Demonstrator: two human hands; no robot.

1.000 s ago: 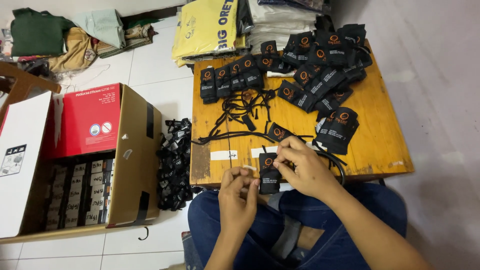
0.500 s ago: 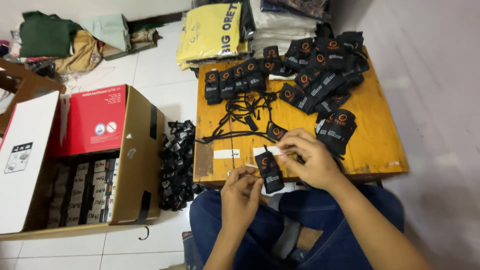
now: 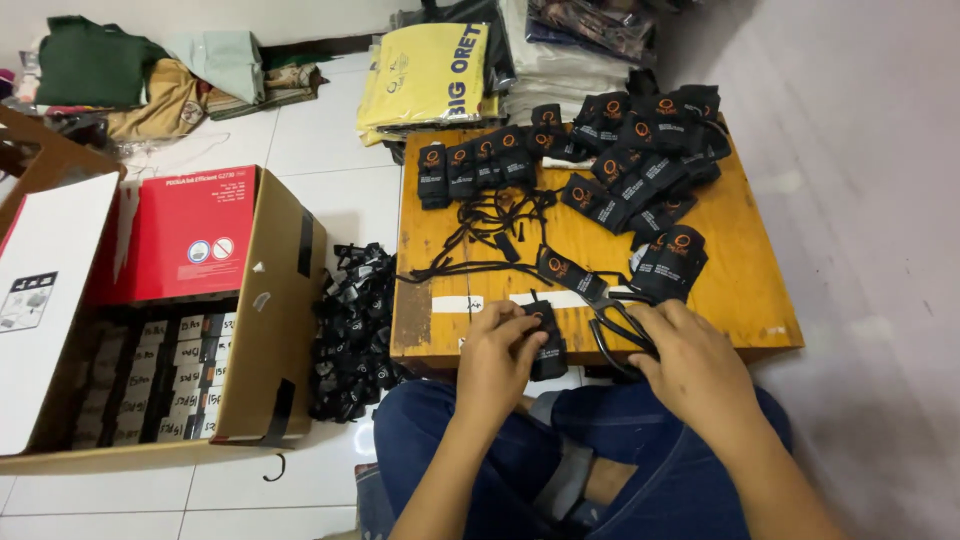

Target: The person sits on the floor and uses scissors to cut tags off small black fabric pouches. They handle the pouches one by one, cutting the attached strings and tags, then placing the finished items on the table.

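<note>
Looking down from the head camera, the left hand [image 3: 500, 352] pinches a small black tag [image 3: 546, 340] at the near edge of the low wooden table [image 3: 740, 270], fingers closed around it. The right hand [image 3: 690, 365] curls over the black scissors [image 3: 615, 320] just beside it, gripping the handles. More black tags [image 3: 630, 165] lie in rows farther back; a cardboard box [image 3: 270, 300] stands on the left.

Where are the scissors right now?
Head view: scissors lie at the wooden table's near edge, under the right hand, right of the tag in the left hand.
</note>
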